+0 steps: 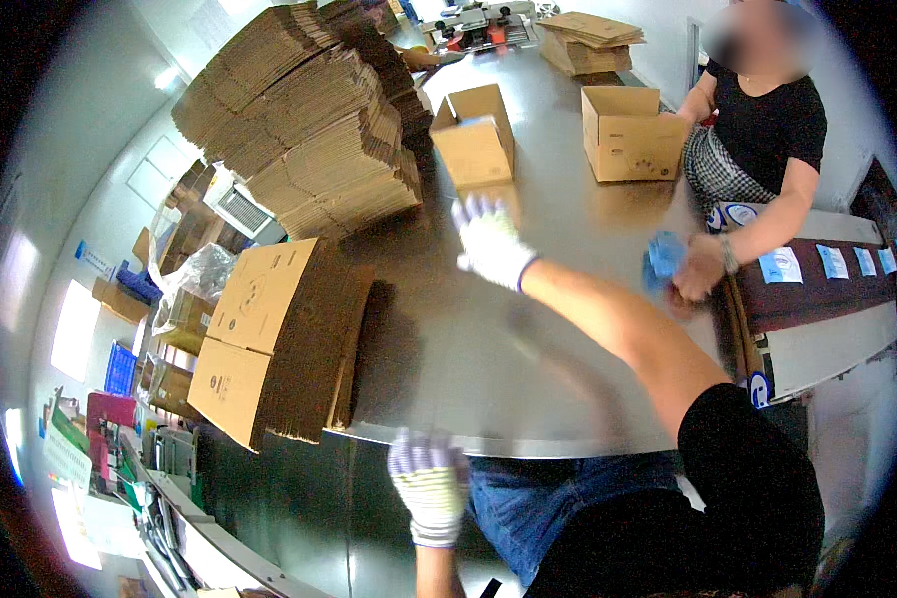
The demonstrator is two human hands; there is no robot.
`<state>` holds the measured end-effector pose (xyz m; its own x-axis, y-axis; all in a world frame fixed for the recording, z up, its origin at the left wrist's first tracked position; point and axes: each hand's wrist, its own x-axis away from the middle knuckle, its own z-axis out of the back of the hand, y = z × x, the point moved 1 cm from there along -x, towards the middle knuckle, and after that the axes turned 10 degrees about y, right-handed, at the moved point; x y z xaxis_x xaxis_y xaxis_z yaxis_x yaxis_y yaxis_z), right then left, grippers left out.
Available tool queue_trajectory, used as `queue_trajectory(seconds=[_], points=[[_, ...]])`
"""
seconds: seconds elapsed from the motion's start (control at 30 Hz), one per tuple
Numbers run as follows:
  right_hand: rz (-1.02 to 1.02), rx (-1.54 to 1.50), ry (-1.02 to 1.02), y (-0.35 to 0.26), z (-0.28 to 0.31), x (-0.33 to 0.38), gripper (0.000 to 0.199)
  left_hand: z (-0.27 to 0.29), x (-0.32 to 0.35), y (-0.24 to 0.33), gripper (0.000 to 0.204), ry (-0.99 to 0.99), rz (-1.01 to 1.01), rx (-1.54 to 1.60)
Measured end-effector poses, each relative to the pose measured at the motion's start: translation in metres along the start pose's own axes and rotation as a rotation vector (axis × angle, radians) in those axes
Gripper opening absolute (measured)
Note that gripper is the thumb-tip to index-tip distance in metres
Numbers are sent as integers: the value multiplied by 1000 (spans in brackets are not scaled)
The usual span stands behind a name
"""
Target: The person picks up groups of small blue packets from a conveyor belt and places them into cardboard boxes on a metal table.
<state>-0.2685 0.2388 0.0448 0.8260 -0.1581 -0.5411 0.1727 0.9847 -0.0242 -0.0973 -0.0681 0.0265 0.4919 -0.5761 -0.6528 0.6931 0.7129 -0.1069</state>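
My right hand [496, 246], in a white glove with a purple tinge at the fingers, reaches out over the metal table. Its fingers are apart and nothing is in them. Just beyond the fingertips stands an open brown carton [476, 157] with something pale inside. At the near table edge is my left hand [429, 486], gloved too, raised and apart from any thing. Motion smears its fingers, so I cannot tell how they are held. Nearest to it is a stack of flattened cartons [241, 339] at the left of the table.
A tall pile of flattened cartons [309, 130] fills the far left. Across the table [439, 369], a co-worker [767, 130] holds blue packets [665, 257] beside another open carton [633, 145]. Several packets lie on a dark conveyor belt [817, 299] at right. A machine [478, 28] stands behind.
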Motion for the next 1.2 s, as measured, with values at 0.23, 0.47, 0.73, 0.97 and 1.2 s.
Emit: queue_trajectory(seconds=[0.23,0.47,0.73,0.97,1.2], points=[[109,-316,-357,-15,-26,190,63,10,-20,-116,56,95,164,-397],[231,-382,-238,-13,-14,256,58,27,-34,-220,58,175,530,-619],[157,-477,-204,-7,-9,257,61,88,-70,-98,33,148,50,-306],[-39,-386,515,45,133,150,101,116,-60,0,35,472,113,528],[269,-347,187,58,157,126,92,70,-29,10,40,445,689,914]])
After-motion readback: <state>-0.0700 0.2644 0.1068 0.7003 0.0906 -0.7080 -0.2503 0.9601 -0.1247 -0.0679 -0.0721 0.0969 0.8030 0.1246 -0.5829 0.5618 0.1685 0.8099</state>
